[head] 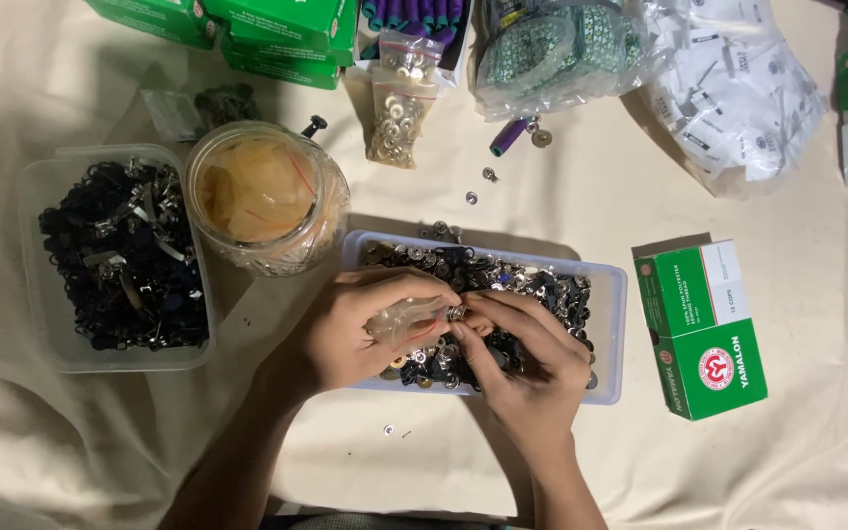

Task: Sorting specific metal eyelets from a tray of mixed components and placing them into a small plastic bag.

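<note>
STEP: I'm bagging snaps over tray (612, 294) | left hand (360, 329) closed on small clear bag (402, 320) | right hand (527, 358) pinching metal snap (456, 313) at bag mouth | NEXT: steady drop in, judged | jar (265, 196) at 10 o'clock

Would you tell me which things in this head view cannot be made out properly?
- Small clear bag in the left hand: contents hidden by fingers.
- Small metal piece at the right hand fingertips: too small to identify.
- Part of the clear tray: covered by both hands.
- Green boxes: cut off by the top edge.
- Jar: contents blurred behind plastic.
</note>
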